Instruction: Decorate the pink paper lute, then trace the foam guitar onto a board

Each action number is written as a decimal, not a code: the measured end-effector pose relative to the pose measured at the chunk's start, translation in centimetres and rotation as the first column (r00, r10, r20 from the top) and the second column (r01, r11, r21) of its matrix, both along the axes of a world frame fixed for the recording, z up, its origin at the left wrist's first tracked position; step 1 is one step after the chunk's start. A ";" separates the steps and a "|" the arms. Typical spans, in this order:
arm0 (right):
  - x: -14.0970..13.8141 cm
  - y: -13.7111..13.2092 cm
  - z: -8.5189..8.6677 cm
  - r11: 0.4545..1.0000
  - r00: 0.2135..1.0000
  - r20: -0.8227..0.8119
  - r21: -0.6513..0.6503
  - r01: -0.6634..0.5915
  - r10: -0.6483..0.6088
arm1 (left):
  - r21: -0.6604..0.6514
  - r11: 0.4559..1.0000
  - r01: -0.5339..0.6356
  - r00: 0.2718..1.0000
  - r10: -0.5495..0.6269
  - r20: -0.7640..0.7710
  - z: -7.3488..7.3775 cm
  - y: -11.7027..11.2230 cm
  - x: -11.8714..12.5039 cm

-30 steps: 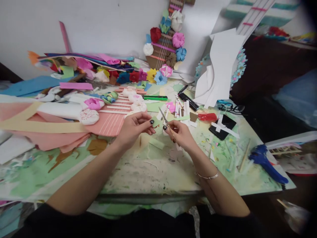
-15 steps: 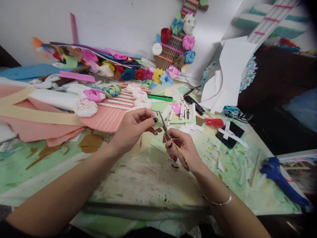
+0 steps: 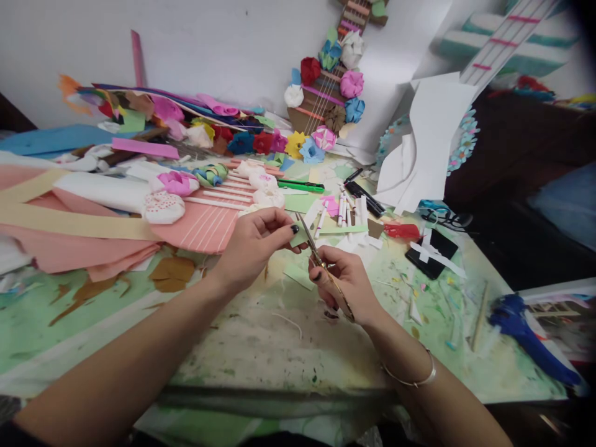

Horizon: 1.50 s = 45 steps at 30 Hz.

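Note:
Between the thumb and fingers of my left hand (image 3: 258, 245) is a small piece of light green paper (image 3: 300, 233), partly covered by the fingertips. My right hand (image 3: 347, 282) is closed round the handles of a pair of scissors (image 3: 313, 243) with gold-coloured loops. The blades point up and away from me, right at the paper's edge. Below the hands, a pale green paper scrap (image 3: 298, 275) and a short white string (image 3: 288, 321) lie on the stained tabletop (image 3: 251, 354).
Left of my hands lies a pink paper guitar body (image 3: 205, 230) with paper flowers. Beyond are a green cutter (image 3: 300, 185), a black marker (image 3: 365, 197) and rolled paper sticks (image 3: 343, 208). To the right are a black phone-like slab (image 3: 433, 267) and a blue glue gun (image 3: 526, 335).
Both hands stay nearly in place. The green paper has turned slightly between my left fingers, and the scissor blades look a little closer together. The view has shifted slightly.

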State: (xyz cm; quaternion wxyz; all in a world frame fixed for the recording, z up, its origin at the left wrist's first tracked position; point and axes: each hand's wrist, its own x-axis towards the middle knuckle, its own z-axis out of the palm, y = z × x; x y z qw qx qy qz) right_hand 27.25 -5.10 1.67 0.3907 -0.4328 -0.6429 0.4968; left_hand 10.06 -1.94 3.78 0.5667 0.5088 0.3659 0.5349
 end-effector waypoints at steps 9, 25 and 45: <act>0.0 0.0 0.2 1.000 0.999 0.031 -0.015 0.025 -0.024 | -0.009 1.000 0.006 1.000 -0.005 0.010 0.0 0.0 0.0; -0.2 0.4 0.3 0.990 0.987 -0.091 0.018 0.137 -0.134 | -0.025 0.999 0.022 1.000 -0.022 0.022 -0.2 0.2 -0.2; 0.3 1.4 0.1 0.957 0.952 -0.260 0.192 0.218 -0.165 | -0.403 0.894 0.196 0.965 -0.103 0.241 -1.5 0.0 0.8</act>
